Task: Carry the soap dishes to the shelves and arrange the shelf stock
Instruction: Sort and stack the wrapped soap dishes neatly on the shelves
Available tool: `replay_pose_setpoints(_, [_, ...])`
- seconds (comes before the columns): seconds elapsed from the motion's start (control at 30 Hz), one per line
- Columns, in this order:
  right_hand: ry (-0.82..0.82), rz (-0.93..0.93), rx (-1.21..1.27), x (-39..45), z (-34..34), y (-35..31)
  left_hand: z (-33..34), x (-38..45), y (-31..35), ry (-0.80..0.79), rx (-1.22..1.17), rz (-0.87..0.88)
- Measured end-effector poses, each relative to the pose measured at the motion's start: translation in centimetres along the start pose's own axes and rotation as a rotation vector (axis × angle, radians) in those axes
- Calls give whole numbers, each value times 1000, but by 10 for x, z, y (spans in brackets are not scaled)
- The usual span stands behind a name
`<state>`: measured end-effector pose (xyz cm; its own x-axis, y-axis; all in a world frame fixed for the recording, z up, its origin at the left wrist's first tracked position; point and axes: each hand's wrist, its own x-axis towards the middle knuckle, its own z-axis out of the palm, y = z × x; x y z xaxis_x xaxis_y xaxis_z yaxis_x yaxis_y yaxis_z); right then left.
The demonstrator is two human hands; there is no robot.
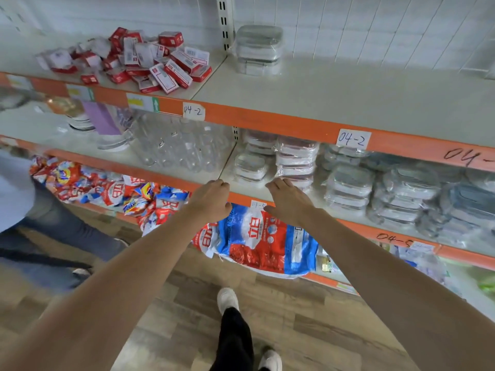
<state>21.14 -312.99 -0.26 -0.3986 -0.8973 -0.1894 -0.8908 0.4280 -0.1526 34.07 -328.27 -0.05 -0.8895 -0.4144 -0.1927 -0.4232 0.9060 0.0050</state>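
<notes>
Both my arms reach toward the middle shelf [249, 187] with nothing in either hand. My left hand [211, 200] hangs with loosely curled fingers at the shelf's orange front edge. My right hand [288, 200] stretches out flat, fingertips close to a stack of wrapped soap dishes [296, 163]. A lower stack of soap dishes [250, 167] stands just left of that one. More wrapped soap dishes [351, 188] fill the shelf to the right. One stack of soap dishes [258, 49] stands on the top shelf by the upright.
Red and white small boxes [150, 60] lie heaped on the top shelf's left part. Clear glass jars [182, 145] crowd the middle shelf's left bay. Detergent bags [257, 242] bulge from the bottom shelf. Another person [40, 218] stands at the left. My feet are on the wooden floor [308, 325].
</notes>
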Motion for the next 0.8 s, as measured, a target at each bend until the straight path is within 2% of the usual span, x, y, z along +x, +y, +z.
replay_pose_setpoints(0.4, [-111, 87, 123, 80, 52, -12, 57, 38, -39, -69, -156, -54])
replay_pose_setpoints(0.63, [-19, 140, 149, 185, 95, 2, 99, 107, -88, -2, -178, -100])
replay_pose_setpoints(0.8, [86, 202, 149, 243, 116, 24, 131, 150, -112, 61, -166, -63])
